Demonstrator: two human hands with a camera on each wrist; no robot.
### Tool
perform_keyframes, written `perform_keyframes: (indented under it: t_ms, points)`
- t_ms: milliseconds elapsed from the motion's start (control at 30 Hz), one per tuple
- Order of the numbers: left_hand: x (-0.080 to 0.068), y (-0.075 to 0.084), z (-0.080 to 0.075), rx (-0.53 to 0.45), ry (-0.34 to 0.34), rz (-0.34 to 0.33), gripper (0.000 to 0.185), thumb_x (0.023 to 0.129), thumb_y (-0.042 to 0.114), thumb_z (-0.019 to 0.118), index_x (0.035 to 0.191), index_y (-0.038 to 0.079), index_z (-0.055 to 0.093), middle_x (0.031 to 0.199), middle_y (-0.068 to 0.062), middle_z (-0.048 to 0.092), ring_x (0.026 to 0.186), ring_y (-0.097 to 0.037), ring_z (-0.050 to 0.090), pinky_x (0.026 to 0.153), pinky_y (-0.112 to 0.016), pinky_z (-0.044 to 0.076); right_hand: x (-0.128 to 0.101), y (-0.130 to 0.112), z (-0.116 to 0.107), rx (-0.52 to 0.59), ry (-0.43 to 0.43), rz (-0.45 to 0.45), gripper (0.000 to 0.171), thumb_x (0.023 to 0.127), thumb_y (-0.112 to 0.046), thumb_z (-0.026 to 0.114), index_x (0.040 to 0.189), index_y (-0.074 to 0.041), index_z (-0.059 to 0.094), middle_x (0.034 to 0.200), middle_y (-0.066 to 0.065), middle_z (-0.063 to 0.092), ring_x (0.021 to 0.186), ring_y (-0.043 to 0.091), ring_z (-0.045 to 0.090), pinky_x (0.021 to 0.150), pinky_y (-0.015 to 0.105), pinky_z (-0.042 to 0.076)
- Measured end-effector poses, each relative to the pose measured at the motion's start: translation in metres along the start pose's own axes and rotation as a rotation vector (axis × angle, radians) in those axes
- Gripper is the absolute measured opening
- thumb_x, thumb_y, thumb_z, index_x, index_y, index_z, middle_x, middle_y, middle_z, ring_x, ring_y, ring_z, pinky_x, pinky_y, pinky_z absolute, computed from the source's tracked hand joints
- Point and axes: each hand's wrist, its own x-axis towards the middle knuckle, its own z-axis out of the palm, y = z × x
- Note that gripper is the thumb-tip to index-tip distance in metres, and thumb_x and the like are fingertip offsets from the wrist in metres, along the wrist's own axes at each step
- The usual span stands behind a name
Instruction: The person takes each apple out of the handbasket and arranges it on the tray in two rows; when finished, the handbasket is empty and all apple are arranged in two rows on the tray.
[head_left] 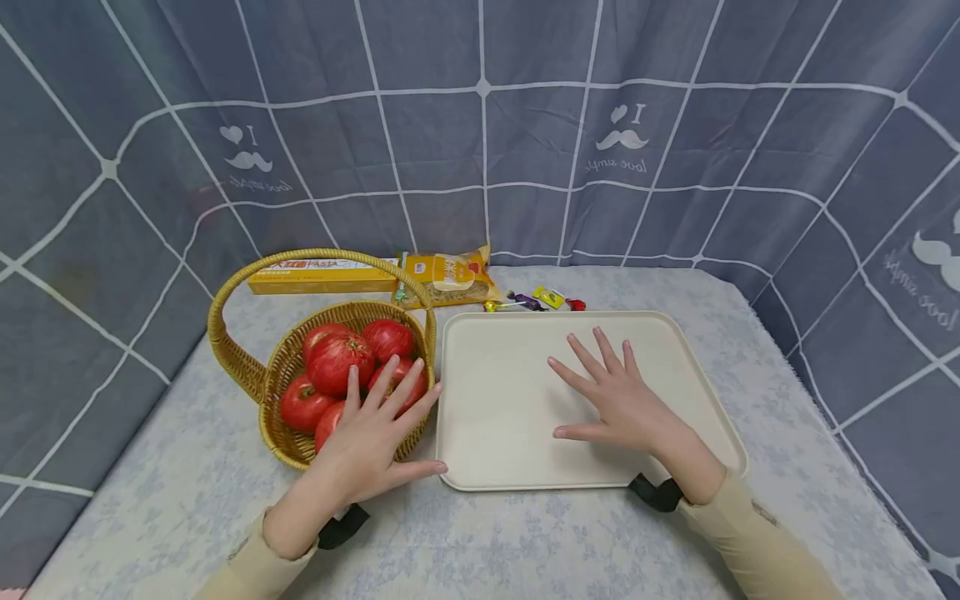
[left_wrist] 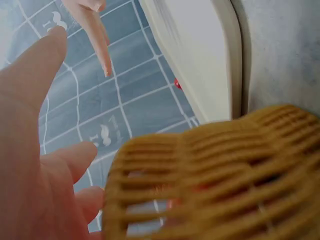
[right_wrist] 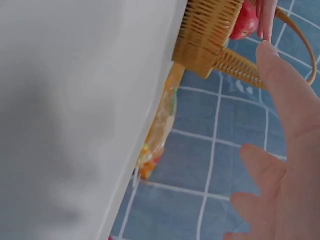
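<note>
My left hand (head_left: pixel 367 446) hovers with spread fingers over the near right side of a wicker basket (head_left: pixel 273 421), holding nothing. Several red, round fruits (head_left: pixel 341 362), which look like pomegranates, fill the basket, and the hand hides some of them. To the right lies a cream tray (head_left: pixel 498 400) with a raised rim. Above its right half is my right hand (head_left: pixel 626 408), fingers fanned out and nothing in them. In the left wrist view the basket's woven wall (left_wrist: pixel 215 175) is close beside the thumb and fingers. The right wrist view has the tray surface (right_wrist: pixel 75 100) beneath the hand.
Behind the basket lies a yellow pasta box (head_left: pixel 322 279), beside an orange and clear food packet (head_left: pixel 450 279). Several small wrapped candies, among them a yellow one (head_left: pixel 549 297), lie past the tray's far edge. The basket's tall handle (head_left: pixel 322 253) arches upward. A grey checked curtain (head_left: pixel 540 142) encloses the table.
</note>
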Motion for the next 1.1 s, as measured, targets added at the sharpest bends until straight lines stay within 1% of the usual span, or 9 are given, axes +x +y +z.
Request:
perform_keyframes:
  t_ms: [233, 367, 467, 567, 733, 867, 967, 1033, 1100]
  points:
    - [-0.028, -0.01, -0.008, -0.019, 0.075, -0.03, 0.091, 0.078, 0.074, 0.05, 0.149, 0.022, 0.029, 0.157, -0.006, 0.012, 0.141, -0.037, 0.003, 0.106, -0.067, -0.002, 0.022, -0.018, -0.004, 0.127, -0.043, -0.086, 0.088, 0.081, -0.073, 0.047, 0.152, -0.03, 0.017, 0.157, 0.006, 0.0, 0.142, 0.031, -0.007, 0.11, 0.059, 0.01]
    - [-0.043, -0.021, -0.008, -0.079, 0.176, -0.058, 0.087, 0.079, 0.068, 0.058, 0.147, 0.018, 0.036, 0.155, -0.009, 0.02, 0.14, -0.038, 0.012, 0.109, -0.061, 0.005, 0.038, -0.034, -0.01, 0.221, -0.041, -0.149, 0.081, 0.085, -0.068, 0.047, 0.151, -0.029, 0.021, 0.156, 0.008, 0.013, 0.142, 0.028, 0.009, 0.111, 0.051, 0.02]
    - [-0.056, -0.033, -0.005, -0.125, 0.304, -0.073, 0.08, 0.082, 0.066, 0.054, 0.143, 0.015, 0.043, 0.149, -0.014, 0.033, 0.138, -0.037, 0.022, 0.113, -0.051, 0.01, 0.052, -0.049, -0.015, 0.287, -0.022, -0.202, 0.072, 0.087, -0.064, 0.049, 0.146, -0.026, 0.035, 0.152, 0.005, 0.027, 0.139, 0.022, 0.024, 0.108, 0.045, 0.03]
    - [-0.068, -0.046, -0.002, -0.154, 0.471, -0.083, 0.076, 0.085, 0.066, 0.05, 0.136, 0.009, 0.052, 0.141, -0.018, 0.043, 0.132, -0.037, 0.034, 0.114, -0.039, 0.018, 0.069, -0.067, -0.019, 0.378, -0.005, -0.247, 0.064, 0.089, -0.059, 0.052, 0.141, -0.023, 0.046, 0.148, -0.001, 0.036, 0.135, 0.014, 0.033, 0.106, 0.041, 0.035]
    - [-0.082, -0.065, 0.007, -0.191, 0.779, -0.16, 0.069, 0.085, 0.06, 0.057, 0.117, -0.001, 0.066, 0.129, -0.021, 0.055, 0.123, -0.028, 0.049, 0.107, -0.021, 0.029, 0.102, -0.098, -0.017, 0.605, 0.016, -0.278, 0.057, 0.089, -0.047, 0.06, 0.139, -0.021, 0.048, 0.141, -0.007, 0.044, 0.126, 0.006, 0.041, 0.102, 0.035, 0.039]
    - [-0.088, -0.072, 0.015, -0.33, 0.974, -0.249, 0.059, 0.083, 0.047, 0.068, 0.103, -0.009, 0.069, 0.119, -0.028, 0.058, 0.117, -0.019, 0.055, 0.099, -0.015, 0.037, 0.131, -0.12, -0.009, 0.79, 0.029, -0.299, 0.058, 0.088, -0.035, 0.067, 0.139, -0.017, 0.046, 0.136, -0.004, 0.048, 0.12, 0.011, 0.047, 0.098, 0.035, 0.042]
    - [-0.092, -0.075, 0.021, -0.465, 0.996, -0.3, 0.045, 0.08, 0.027, 0.076, 0.101, -0.012, 0.068, 0.123, -0.029, 0.055, 0.12, -0.02, 0.052, 0.098, -0.016, 0.038, 0.154, -0.132, -0.002, 0.875, 0.025, -0.308, 0.061, 0.086, -0.029, 0.069, 0.139, -0.012, 0.044, 0.136, 0.003, 0.046, 0.123, 0.018, 0.046, 0.1, 0.036, 0.041]
    - [-0.095, -0.078, 0.025, -0.524, 0.956, -0.349, 0.039, 0.074, 0.011, 0.079, 0.104, -0.011, 0.067, 0.129, -0.025, 0.052, 0.122, -0.021, 0.05, 0.097, -0.015, 0.039, 0.169, -0.138, 0.003, 0.895, 0.018, -0.292, 0.063, 0.086, -0.03, 0.07, 0.139, -0.011, 0.044, 0.137, 0.005, 0.045, 0.122, 0.02, 0.046, 0.101, 0.035, 0.041]
    - [-0.099, -0.079, 0.028, -0.574, 0.895, -0.423, 0.042, 0.069, -0.002, 0.08, 0.108, -0.008, 0.067, 0.137, -0.018, 0.047, 0.124, -0.019, 0.049, 0.095, -0.013, 0.039, 0.181, -0.142, 0.007, 0.897, 0.008, -0.268, 0.064, 0.085, -0.032, 0.07, 0.14, -0.012, 0.043, 0.137, 0.004, 0.044, 0.123, 0.02, 0.044, 0.101, 0.036, 0.04]
